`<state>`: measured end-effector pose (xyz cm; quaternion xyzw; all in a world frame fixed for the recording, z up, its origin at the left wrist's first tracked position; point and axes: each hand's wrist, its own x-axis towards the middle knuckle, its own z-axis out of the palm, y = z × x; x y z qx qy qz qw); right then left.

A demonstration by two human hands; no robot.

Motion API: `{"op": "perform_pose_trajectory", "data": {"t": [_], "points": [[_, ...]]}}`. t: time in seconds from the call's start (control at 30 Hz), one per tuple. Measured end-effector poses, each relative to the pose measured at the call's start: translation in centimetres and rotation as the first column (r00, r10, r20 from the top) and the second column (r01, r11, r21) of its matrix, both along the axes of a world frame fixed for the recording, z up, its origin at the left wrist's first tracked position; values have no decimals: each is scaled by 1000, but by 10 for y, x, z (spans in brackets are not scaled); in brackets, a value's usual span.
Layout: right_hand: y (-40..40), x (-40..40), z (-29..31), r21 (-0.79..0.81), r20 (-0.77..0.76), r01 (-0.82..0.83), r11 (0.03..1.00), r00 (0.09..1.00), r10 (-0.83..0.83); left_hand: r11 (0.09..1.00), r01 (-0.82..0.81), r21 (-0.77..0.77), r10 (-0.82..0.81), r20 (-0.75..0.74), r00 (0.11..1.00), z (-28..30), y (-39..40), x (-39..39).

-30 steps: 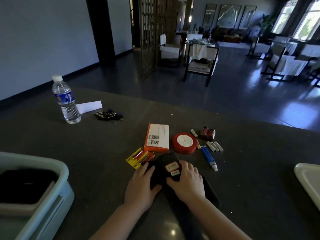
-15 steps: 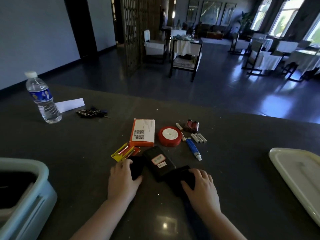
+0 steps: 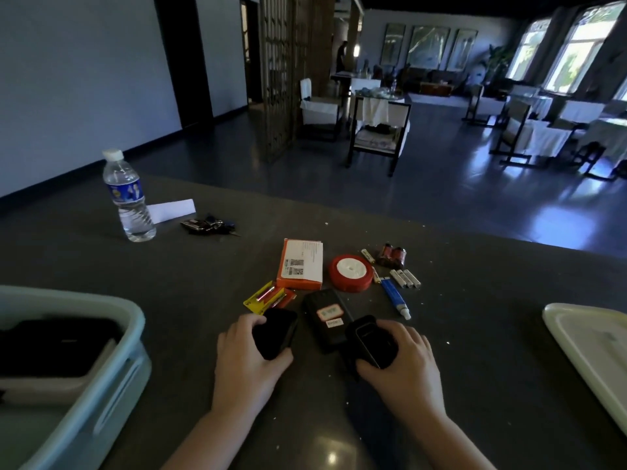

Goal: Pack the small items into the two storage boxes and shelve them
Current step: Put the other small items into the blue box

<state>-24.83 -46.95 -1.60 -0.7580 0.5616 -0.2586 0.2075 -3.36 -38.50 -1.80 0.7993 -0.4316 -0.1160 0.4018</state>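
- Fingers of the left hand (image 3: 246,351) curl round a black device (image 3: 275,332) at lower centre; those of the right hand (image 3: 402,359) curl round a second black device (image 3: 371,340).
- Best lift each straight up, clear of the labelled black case (image 3: 326,317) between them, then carry the left one to the pale blue storage box (image 3: 112,368) at lower left, the right one probably to the white box (image 3: 590,347) at right edge.
- Both devices look smooth, dark and rounded.
- Farther up lie the battery pack (image 3: 268,296), orange carton (image 3: 300,264), red tape roll (image 3: 351,273), blue tube (image 3: 395,296) and loose batteries (image 3: 405,278), unpacked.

Dark table (image 3: 475,334) carries bottle (image 3: 128,195), keys (image 3: 208,225), tape (image 3: 351,273).
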Motion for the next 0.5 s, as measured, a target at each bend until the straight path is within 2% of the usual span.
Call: {"op": "perform_pose_trajectory", "data": {"t": [0.13,0.23,0.37,0.5], "points": [[15,39,27,-40,70,-139,989,987,141,984,-6,-177,8,10,1000,31,20,10],[27,73,42,-76,119,-231,970,964,239,960,-67,-271,76,23,997,51,43,28],[43,118,52,-127,153,-354,927,916,370,922,-195,-335,201,-18,980,66,84,58],[64,166,57,-132,175,-470,873,856,487,875,-348,-336,364,-17,931,76,129,92]]}}
